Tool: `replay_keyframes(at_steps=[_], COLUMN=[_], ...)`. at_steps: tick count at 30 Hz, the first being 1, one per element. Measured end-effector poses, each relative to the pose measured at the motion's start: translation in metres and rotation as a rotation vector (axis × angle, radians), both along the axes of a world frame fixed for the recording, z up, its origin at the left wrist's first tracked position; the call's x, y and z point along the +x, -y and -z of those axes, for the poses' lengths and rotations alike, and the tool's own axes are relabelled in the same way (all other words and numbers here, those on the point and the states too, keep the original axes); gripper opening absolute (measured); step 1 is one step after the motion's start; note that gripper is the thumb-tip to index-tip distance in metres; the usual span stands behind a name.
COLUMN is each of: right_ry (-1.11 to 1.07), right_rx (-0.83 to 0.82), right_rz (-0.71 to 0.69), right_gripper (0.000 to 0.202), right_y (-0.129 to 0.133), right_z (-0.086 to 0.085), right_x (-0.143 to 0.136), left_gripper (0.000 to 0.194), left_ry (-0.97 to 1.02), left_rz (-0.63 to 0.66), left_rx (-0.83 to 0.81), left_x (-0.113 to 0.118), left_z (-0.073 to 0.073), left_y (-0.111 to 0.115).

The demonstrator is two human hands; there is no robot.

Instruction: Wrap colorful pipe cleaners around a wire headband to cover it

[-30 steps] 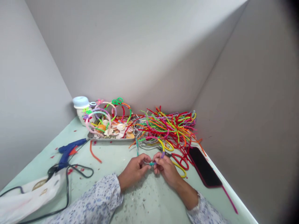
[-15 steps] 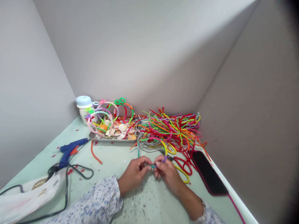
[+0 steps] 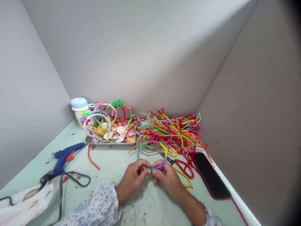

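Ring (image 3: 166, 153) held at its near side over mid tabletop (image 3: 113, 163). Left hand (image 3: 134, 178) pinched tight at the teal stretch; right hand (image 3: 171, 180) pinched beside it, near the purple, likely to steady the curve. Fingertips meet; exact grip unclear. Scissors (image 3: 171, 161), stems (image 3: 175, 130) beyond, within reach.

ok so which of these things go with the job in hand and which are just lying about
Likely the job: held fuzzy band, pipe cleaners, wire loops, scissors, perhaps the idle glue gun
Likely just lying about: phone, lidded bottle
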State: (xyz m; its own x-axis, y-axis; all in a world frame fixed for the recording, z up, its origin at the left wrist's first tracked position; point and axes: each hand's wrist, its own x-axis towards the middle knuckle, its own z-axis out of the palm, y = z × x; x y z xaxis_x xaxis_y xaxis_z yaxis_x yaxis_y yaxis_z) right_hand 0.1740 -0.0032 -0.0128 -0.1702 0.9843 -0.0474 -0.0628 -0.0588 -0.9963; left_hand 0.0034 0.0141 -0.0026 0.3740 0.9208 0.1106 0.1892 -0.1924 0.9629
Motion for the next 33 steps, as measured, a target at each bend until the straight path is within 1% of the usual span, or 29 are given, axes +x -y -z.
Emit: replay_keyframes(at_steps=[3,6,8,9,11,13,15,17,19,22,24,27,30,33], right_ry=[0.019,-0.060,-0.130,-0.155,-0.183,-0.190,-0.183,-0.150,-0.093,-0.018,-0.006,-0.033,-0.106,-0.149], right_rx=[0.009,0.006,0.012,0.014,0.014,0.013,0.019,0.024,0.029,0.056,0.067,0.040,0.006,0.003], right_rz=[0.029,0.096,0.147,0.159,0.169,0.165,0.162,0.154,0.139,0.100,0.068,0.057,0.077,0.068], right_gripper=[0.027,0.026,0.025,0.025,0.026,0.027,0.028,0.028,0.028,0.026,0.025,0.028,0.028,0.025], right_y=[-0.001,-0.002,-0.004,-0.004,-0.005,-0.006,-0.006,-0.006,-0.005,-0.003,-0.002,-0.001,-0.002,-0.003], right_z=[-0.001,0.002,0.006,0.009,0.013,0.015,0.014,0.012,0.010,0.006,0.005,0.004,0.006,0.009], right_x=[0.001,0.004,0.006,0.006,0.007,0.008,0.007,0.006,0.005,0.003,0.002,0.003,0.005,0.006], left_gripper=[0.014,0.020,0.016,0.013,0.013,0.017,0.023,0.028,0.034,0.038,0.036,0.033,0.034,0.035], left_ry=[-0.014,0.031,0.036,0.018,-0.031,-0.054,-0.028,0.039,0.126,0.226,0.257,0.278,0.280,0.274], left_rz=[-0.038,-0.175,-0.240,-0.238,-0.192,-0.119,-0.033,0.050,0.085,0.070,0.054,0.029,-0.006,-0.021], left_rx=[0.035,0.149,0.221,0.239,0.238,0.186,0.091,-0.026,-0.144,-0.297,-0.347,-0.358,-0.366,-0.378], left_x=[0.000,-0.002,-0.002,-0.002,-0.001,0.000,0.001,0.002,0.002,0.001,0.001,0.001,0.002,0.002], left_z=[-0.001,-0.004,-0.008,-0.009,-0.011,-0.009,-0.006,-0.003,-0.001,0.000,0.000,0.001,0.001,0.002], left_y=[0.002,0.005,0.007,0.007,0.007,0.006,0.004,0.002,-0.001,-0.004,-0.006,-0.008,-0.009,-0.009])
